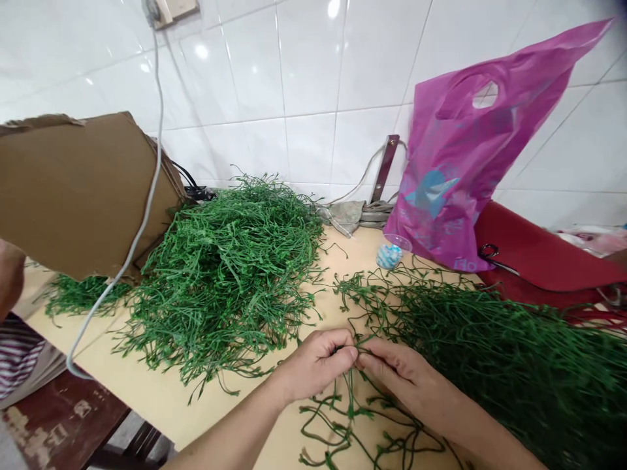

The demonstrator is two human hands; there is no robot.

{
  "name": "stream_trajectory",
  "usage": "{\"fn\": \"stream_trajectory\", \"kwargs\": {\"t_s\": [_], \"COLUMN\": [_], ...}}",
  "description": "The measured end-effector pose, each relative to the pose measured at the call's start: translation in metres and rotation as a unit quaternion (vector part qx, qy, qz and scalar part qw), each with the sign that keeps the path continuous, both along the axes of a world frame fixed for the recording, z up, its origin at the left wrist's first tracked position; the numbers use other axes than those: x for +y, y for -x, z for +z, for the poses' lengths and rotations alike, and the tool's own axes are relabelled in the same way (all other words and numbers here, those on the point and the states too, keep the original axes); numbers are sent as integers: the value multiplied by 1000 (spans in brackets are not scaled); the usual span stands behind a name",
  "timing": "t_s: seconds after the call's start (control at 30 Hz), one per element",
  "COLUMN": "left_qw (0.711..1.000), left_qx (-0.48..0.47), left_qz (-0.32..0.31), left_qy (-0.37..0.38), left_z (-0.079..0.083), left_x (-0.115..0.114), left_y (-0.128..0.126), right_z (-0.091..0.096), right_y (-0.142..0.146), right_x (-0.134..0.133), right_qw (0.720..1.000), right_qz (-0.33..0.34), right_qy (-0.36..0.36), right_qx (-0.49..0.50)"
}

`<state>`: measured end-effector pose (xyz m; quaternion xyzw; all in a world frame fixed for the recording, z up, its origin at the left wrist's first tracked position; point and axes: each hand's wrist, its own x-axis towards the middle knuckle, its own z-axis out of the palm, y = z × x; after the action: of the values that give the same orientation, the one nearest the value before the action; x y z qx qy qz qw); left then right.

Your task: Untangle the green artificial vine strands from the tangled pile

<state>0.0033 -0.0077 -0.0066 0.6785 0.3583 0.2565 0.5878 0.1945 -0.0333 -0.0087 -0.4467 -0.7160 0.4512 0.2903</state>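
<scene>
My left hand [318,362] and my right hand [396,372] meet low in the middle of the head view, fingertips pinched together on a green plastic stem [350,398] whose thin branches trail down toward me over the pale tabletop [161,391]. A big heap of the same green stems [230,267] lies to the left of my hands. A second spread of green sprigs [509,352] lies to the right, under my right forearm.
A brown cardboard box [78,189] stands at the left with a white cable [142,222] hanging over it. A pink plastic bag [470,163] leans on the tiled wall beside a red bag [539,251]. A small clear cup [392,251] sits near it. Another person's striped sleeve [17,352] shows at far left.
</scene>
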Motion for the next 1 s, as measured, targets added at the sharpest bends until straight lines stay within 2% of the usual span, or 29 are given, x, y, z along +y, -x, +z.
{"fn": "stream_trajectory", "kwargs": {"t_s": [0.1, 0.2, 0.33, 0.47, 0.53, 0.63, 0.7, 0.83, 1.0], "left_qw": [989, 949, 922, 872, 843, 810, 833, 912, 953], "left_qx": [-87, -203, -260, -319, -381, -457, -429, -310, -220], "left_qz": [-10, 17, 54, 54, 98, 181, 202, 200, 192], "left_qy": [120, 241, 280, 367, 367, 321, 284, 177, 76], "left_z": [-4, -6, -1, 8, 10, 8, 4, -3, -12], "left_x": [-3, -7, -11, -10, -6, 2, 5, 5, 6], "left_y": [-4, -12, -18, -17, -13, -8, -7, -10, -8], "right_z": [3, 5, 9, 16, 19, 23, 24, 21, 15], "right_y": [-5, -8, -9, -5, -2, 0, -1, -9, -17], "right_x": [3, 6, 9, 7, 3, -3, -3, 5, 9], "right_qw": [997, 990, 988, 994, 996, 994, 995, 986, 935], "right_qz": [37, 61, 51, 66, 85, 102, 77, -20, -196], "right_qy": [44, 85, 102, 36, -4, -22, -43, -151, -290], "right_qx": [46, 95, 104, 79, 33, -22, -48, -68, -59]}}
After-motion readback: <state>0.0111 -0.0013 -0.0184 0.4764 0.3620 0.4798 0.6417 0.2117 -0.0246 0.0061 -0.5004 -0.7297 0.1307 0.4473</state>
